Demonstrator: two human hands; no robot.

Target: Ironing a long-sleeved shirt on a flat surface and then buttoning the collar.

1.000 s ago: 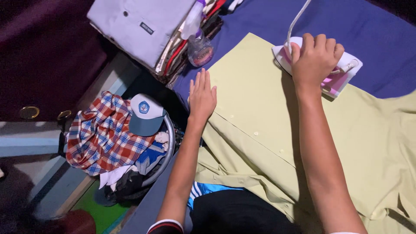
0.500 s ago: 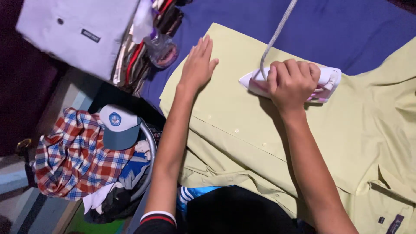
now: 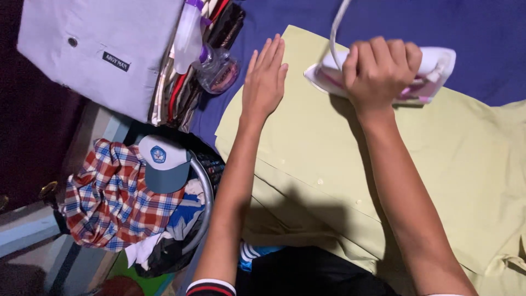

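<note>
A pale yellow-green shirt [image 3: 329,159] lies spread on a blue cloth-covered surface [image 3: 482,33]. My right hand [image 3: 381,68] grips the handle of a white and pink clothes iron [image 3: 433,68] resting on the shirt's far edge; its white cord [image 3: 337,22] runs up and away. My left hand [image 3: 266,79] lies flat, fingers together, on the shirt's left part, a little left of the iron.
A spray bottle [image 3: 211,63] lies by a stack of folded clothes [image 3: 104,52] at top left. Below it a round basket [image 3: 200,203] holds a plaid shirt [image 3: 109,203] and a white and blue cap [image 3: 163,164]. Dark clothing [image 3: 307,274] sits at the bottom.
The iron in my right hand has slid left along the shirt's far edge, toward my left hand, which stays flat on the cloth. The view has shifted.
</note>
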